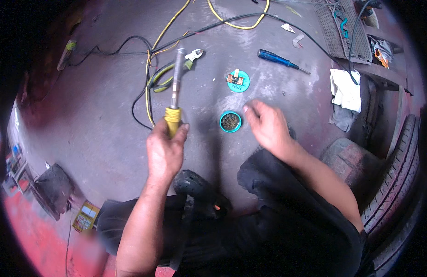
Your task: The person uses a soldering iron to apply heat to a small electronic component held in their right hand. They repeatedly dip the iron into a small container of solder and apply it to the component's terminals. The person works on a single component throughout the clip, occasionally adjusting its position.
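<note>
I have the left hand (165, 150) just left of centre frame, its fingers wrapped around the yellow grip of a soldering iron (175, 90). The iron's metal barrel points toward the upper edge of the frame and overlaps the pliers (189, 63) in my view.

I have the right hand (272, 128) right of centre, near a small round teal tin (230, 131). Its thumb and fingers are bent; I cannot tell whether the fingertips meet or pinch anything.

The tin stands open at frame centre and contains a dark, crumbly mass. Directly above it in the frame, a teal lid (244, 82) lies on the floor (107, 106), carrying a small copper-coloured component (235, 79).

A blue-handled screwdriver (277, 59) lies upper right of centre, its shaft directed toward the lower right. Black cable (310, 37) and yellow cable (168, 23) cross the upper frame. I note a white cloth (346, 90) and a tyre (392, 180) along the right side.
</note>
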The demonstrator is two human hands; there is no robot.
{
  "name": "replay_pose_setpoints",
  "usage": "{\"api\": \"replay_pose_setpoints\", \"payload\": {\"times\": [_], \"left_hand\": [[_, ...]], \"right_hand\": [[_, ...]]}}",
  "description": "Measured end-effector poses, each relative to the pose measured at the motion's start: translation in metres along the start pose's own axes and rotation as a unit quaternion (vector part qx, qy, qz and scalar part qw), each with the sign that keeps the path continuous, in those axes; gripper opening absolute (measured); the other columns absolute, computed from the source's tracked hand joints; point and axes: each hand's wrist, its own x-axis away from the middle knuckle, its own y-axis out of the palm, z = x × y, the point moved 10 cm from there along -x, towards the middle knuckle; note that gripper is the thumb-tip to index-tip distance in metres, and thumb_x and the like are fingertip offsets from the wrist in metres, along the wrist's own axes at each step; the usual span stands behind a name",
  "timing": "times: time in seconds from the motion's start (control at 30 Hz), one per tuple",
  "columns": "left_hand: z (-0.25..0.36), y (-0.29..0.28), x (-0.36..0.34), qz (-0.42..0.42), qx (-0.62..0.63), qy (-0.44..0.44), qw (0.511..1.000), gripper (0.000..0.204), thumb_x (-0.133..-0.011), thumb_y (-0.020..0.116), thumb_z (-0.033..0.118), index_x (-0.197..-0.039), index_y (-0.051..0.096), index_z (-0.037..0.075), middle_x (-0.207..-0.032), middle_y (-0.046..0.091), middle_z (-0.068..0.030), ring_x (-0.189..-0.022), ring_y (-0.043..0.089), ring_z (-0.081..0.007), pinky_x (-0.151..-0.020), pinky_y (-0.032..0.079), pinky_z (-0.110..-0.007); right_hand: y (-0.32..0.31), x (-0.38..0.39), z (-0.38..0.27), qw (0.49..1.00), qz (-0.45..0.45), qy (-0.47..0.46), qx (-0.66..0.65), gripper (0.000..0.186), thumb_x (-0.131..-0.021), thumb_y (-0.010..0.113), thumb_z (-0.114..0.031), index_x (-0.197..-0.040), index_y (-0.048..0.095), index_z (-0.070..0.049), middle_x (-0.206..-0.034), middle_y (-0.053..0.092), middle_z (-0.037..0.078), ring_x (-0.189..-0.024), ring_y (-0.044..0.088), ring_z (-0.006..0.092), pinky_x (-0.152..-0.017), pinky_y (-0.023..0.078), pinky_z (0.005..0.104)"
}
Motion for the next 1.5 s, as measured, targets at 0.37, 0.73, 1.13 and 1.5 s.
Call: {"api": "replay_pose_setpoints", "payload": {"times": [0.37,0.73,1.13,1.5], "left_hand": [[-0.005,0.033,0.016,-0.086,-0.126,-0.053,0.987,0.046,-0.101,0.064,0.043,-0.097,0.062,-0.002,-0.086,0.069,-0.0277,-0.087,0.069,-0.0481,-0.077,0.052,-0.052],[-0.004,0.052,0.023,-0.134,-0.173,-0.025,0.975,0.041,-0.105,0.062,0.037,-0.101,0.064,-0.004,-0.076,0.065,-0.0221,-0.075,0.068,-0.0374,-0.072,0.051,-0.048],[0.003,0.069,0.024,-0.186,-0.176,-0.039,0.966,0.036,-0.105,0.059,0.034,-0.103,0.064,-0.002,-0.088,0.069,-0.0293,-0.093,0.068,-0.0499,-0.081,0.052,-0.058],[0.012,0.068,0.027,-0.175,-0.148,-0.031,0.973,0.038,-0.105,0.062,0.032,-0.095,0.063,-0.004,-0.073,0.065,-0.0187,-0.069,0.065,-0.0326,-0.068,0.05,-0.046]], "right_hand": [[0.019,-0.068,0.037,0.993,0.008,-0.025,0.113,0.029,-0.101,0.061,-0.032,-0.116,0.075,-0.012,-0.083,0.073,0.021,-0.084,0.072,0.0435,-0.079,0.055,0.0554],[0.013,-0.072,0.048,0.997,0.019,0.007,0.079,0.033,-0.096,0.065,-0.035,-0.117,0.076,-0.012,-0.085,0.075,0.017,-0.082,0.074,0.0386,-0.077,0.057,0.0487],[0.017,-0.077,0.051,0.996,0.003,0.043,0.081,0.035,-0.096,0.065,-0.036,-0.119,0.076,-0.012,-0.095,0.077,0.016,-0.091,0.074,0.0381,-0.082,0.057,0.0489],[0.015,-0.078,0.055,0.995,-0.006,0.088,0.037,0.036,-0.095,0.066,-0.038,-0.119,0.076,-0.012,-0.098,0.077,0.018,-0.095,0.073,0.0415,-0.086,0.057,0.0527]]}}
